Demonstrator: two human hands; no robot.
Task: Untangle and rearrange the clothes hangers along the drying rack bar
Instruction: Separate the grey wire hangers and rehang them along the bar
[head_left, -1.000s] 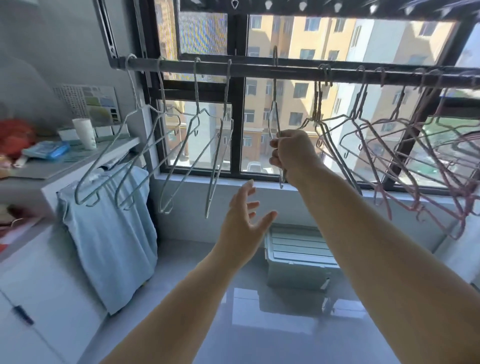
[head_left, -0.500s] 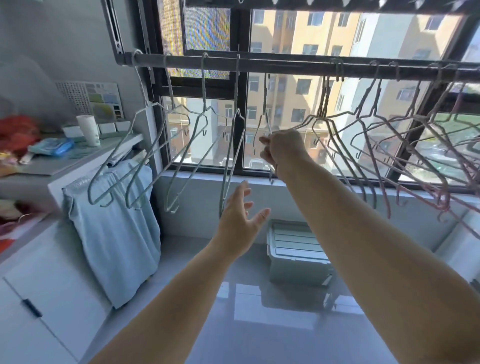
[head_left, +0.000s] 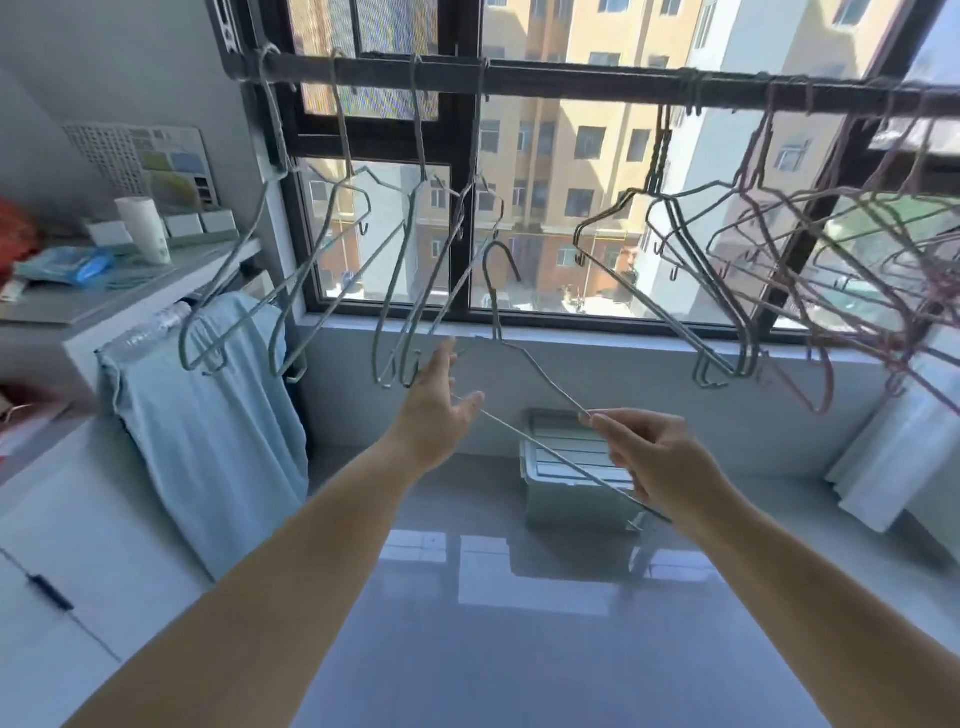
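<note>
Grey wire hanger (head_left: 494, 306) hangs clear of the bar (head_left: 571, 83), below it and between the two hands. The right hand (head_left: 660, 457) grips it: the fingers (head_left: 605, 422) pinch its sloping shoulder wire, and its straight bottom wire passes under the palm. The hook is free and points up, above and to the left of these fingers. The left hand (head_left: 439, 410) is open, fingers straight and spread, palm turned toward the hanger. The far end of the bottom wire reaches this hand's thumb; contact cannot be confirmed. Four grey hangers (head_left: 415, 218) hang on the bar above the left fingers, spaced apart, their lower corners just beside the fingertips. Dark hangers (head_left: 670, 218) hang bunched on the bar above the right fingers. Pink hangers (head_left: 810, 291) hang tangled further right. A blue cloth (head_left: 208, 426) hangs well left of the left hand, under a surface (head_left: 78, 306) carrying a cup (head_left: 143, 223). A box (head_left: 556, 488) sits on the floor beyond the right fingers.
</note>
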